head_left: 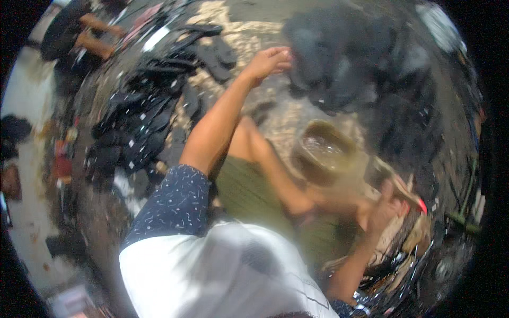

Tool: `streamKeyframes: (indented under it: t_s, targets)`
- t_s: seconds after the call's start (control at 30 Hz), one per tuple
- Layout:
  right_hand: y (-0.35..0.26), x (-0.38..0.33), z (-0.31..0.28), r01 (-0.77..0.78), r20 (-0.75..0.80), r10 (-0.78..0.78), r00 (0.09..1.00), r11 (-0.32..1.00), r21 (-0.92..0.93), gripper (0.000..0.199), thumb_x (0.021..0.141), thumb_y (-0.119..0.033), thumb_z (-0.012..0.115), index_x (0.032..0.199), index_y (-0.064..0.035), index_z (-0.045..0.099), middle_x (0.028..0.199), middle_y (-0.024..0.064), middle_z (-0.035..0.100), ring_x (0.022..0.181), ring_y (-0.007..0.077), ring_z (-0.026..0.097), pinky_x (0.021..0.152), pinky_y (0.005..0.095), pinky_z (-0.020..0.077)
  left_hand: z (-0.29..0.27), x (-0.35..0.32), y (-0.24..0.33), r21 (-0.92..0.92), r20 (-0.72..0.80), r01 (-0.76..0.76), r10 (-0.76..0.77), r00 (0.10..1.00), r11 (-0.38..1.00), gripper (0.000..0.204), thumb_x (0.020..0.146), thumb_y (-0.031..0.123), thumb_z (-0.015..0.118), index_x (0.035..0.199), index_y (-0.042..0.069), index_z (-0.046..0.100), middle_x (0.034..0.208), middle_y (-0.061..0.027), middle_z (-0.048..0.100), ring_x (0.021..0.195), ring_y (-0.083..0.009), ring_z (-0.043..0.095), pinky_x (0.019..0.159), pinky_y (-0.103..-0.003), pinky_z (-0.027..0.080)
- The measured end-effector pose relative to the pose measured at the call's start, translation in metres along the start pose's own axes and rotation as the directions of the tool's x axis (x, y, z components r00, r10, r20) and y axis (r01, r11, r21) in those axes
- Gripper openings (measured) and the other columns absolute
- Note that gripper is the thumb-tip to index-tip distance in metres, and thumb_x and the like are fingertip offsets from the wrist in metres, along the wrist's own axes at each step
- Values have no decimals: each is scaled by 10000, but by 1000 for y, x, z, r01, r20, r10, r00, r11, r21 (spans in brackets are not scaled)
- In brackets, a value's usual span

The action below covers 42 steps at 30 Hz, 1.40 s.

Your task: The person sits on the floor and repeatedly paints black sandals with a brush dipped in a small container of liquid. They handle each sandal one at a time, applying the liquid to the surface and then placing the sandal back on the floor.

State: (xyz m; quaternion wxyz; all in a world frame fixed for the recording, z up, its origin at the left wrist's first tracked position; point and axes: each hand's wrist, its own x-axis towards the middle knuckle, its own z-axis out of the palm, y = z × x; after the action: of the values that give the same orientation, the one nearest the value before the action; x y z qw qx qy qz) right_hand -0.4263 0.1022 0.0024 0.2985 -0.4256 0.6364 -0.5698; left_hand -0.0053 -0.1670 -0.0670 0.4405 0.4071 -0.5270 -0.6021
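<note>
My left hand (270, 63) reaches forward, its fingers curled together beside a pile of dark, flat, rounded pieces (360, 58). What its fingertips pinch, if anything, I cannot make out. My right hand (386, 208) is low at the right, smeared by motion. Close to its fingers lies a pale, stick-like thing with a red tip (422, 205); whether the hand grips it I cannot tell. Between the hands, in front of my bent legs, stands a yellowish tub (331, 177) with shiny, clear-looking liquid (324, 148) in it.
Several black, sole-shaped pieces (143, 124) lie heaped at the left on a tan, crumb-covered floor (212, 13). Pale wood-like scraps (408, 233) lie at the lower right. At the upper left another person's forearms (95, 40) show. The whole view is blurred.
</note>
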Motion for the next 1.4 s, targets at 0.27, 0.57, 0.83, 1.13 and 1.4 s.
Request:
streamKeyframes:
  t_s: [0.27,0.57,0.83,1.13,1.4]
  targets:
    - [17,32,-40,-316,-278,264,924,934,-164,396,919,-333,688,1013,51,658,1026,86,658,971,139,573,897,292,438,-141,-247,-32,551,-794,665,70,604,504,550,781,440,726,1092,-13,687,1093,-225,684,1039,-340,664,909,-403,500]
    - [10,34,45,74,281,65,957,887,-455,376,892,-306,672,1140,-24,664,1046,110,672,956,209,604,876,349,467,-114,-315,15,718,-665,691,-211,716,81,400,828,360,694,1103,71,708,1063,-193,688,1005,-357,662,875,-408,507]
    - [43,48,132,592,657,-13,754,448,-670,236,797,-253,748,963,-90,713,830,151,690,803,344,652,732,442,519,-34,-360,133,519,-562,447,-104,821,728,340,956,211,614,1203,-19,573,1045,-79,648,944,-164,627,831,-284,489]
    - [-3,63,8,586,622,16,783,317,-746,176,849,-209,746,944,-83,669,967,86,682,946,238,647,845,327,490,18,-286,98,782,-463,94,473,750,616,314,975,217,579,1160,-32,634,1071,-133,687,1003,-209,617,942,-339,448]
    - [-47,62,-33,31,-161,-32,986,999,-11,286,931,-239,670,1115,-19,664,1038,13,669,950,104,591,871,269,461,85,-263,68,991,-29,-10,290,957,133,926,692,447,828,1410,7,443,1382,-205,476,1273,-376,433,1078,-480,310]
